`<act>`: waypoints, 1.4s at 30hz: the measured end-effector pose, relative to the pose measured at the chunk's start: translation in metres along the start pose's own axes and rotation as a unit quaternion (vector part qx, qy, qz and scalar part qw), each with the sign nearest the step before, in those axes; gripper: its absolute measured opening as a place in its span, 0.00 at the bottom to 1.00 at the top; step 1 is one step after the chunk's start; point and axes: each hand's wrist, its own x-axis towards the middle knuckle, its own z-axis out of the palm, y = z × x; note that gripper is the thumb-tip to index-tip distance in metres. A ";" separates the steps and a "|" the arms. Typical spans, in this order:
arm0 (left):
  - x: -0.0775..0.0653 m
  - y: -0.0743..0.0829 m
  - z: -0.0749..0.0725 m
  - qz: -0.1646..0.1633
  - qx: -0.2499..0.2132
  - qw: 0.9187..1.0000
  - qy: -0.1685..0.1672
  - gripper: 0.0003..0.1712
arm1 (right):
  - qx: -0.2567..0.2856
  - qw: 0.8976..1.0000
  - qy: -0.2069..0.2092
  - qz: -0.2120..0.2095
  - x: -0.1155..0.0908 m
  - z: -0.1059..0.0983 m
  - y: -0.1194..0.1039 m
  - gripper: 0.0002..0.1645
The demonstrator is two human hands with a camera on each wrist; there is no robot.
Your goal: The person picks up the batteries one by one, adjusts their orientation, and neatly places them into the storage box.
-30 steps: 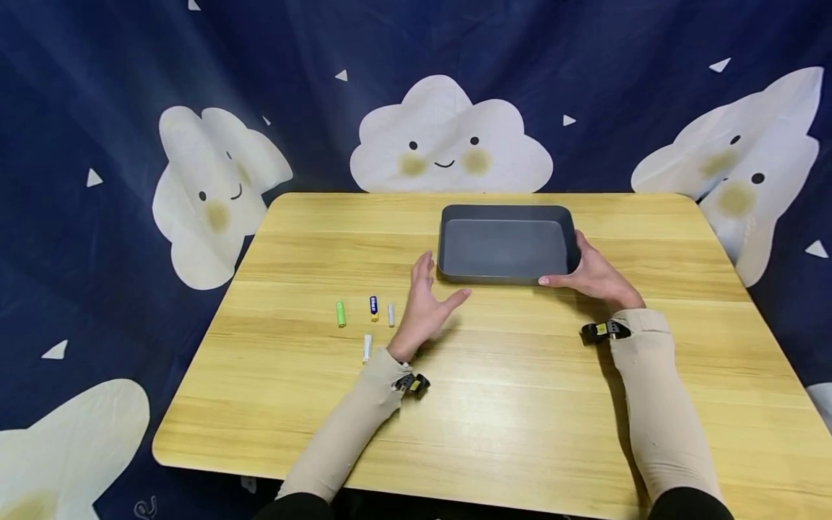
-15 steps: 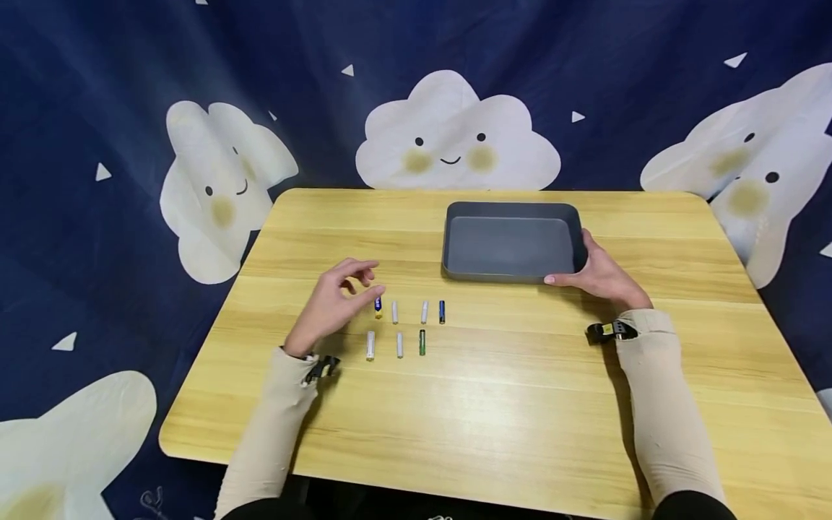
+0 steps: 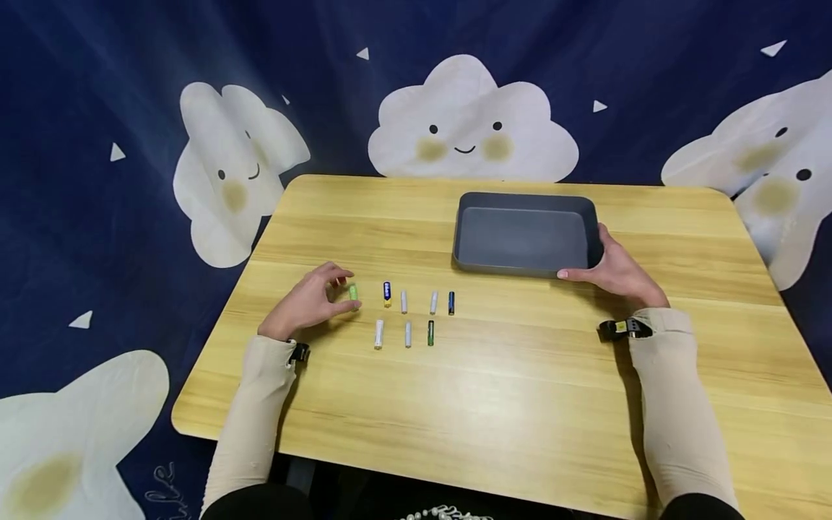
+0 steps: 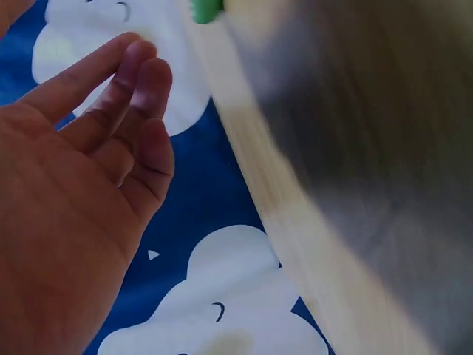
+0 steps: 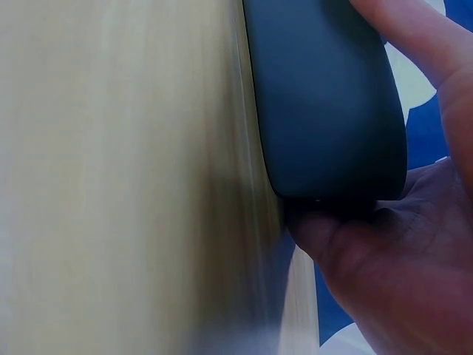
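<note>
My left hand (image 3: pixel 308 303) is over the left part of the table, thumb and fingers parted around a bright green battery (image 3: pixel 354 292). In the left wrist view that green battery (image 4: pixel 206 9) shows at the top edge, apart from the fingers in sight. To its right lie a blue-and-yellow battery (image 3: pixel 387 294), several white ones, including a white battery (image 3: pixel 379 334), a dark blue battery (image 3: pixel 451 302) and a dark green battery (image 3: pixel 431 333). My right hand (image 3: pixel 622 274) grips the right front corner of a dark grey tray (image 3: pixel 526 235), thumb on its front wall. Its other fingers are partly hidden.
The wooden table (image 3: pixel 494 404) has rounded corners. Behind it hangs a dark blue curtain (image 3: pixel 338 123) printed with white smiling clouds. The tray stands near the table's back edge, to the right of the batteries.
My left hand has moved left, away from the tray and across the batteries, to the bright green one. My right hand has stayed on the tray. The head view has shifted slightly.
</note>
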 end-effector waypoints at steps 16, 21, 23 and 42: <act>-0.002 -0.009 0.002 -0.023 0.066 0.996 -0.049 0.34 | 0.001 1.000 -0.002 0.015 0.001 0.013 0.001 0.85; 0.001 -0.013 0.001 -0.022 0.062 0.997 -0.050 0.32 | 0.009 1.000 0.001 0.016 0.000 0.013 0.001 0.85; 0.003 -0.013 0.001 -0.023 0.059 0.997 -0.052 0.32 | 0.010 1.000 0.001 0.018 0.001 0.012 0.001 0.85; 0.021 0.002 0.001 0.001 0.014 1.000 -0.017 0.29 | 0.009 1.000 0.006 0.008 -0.002 -0.001 0.000 0.83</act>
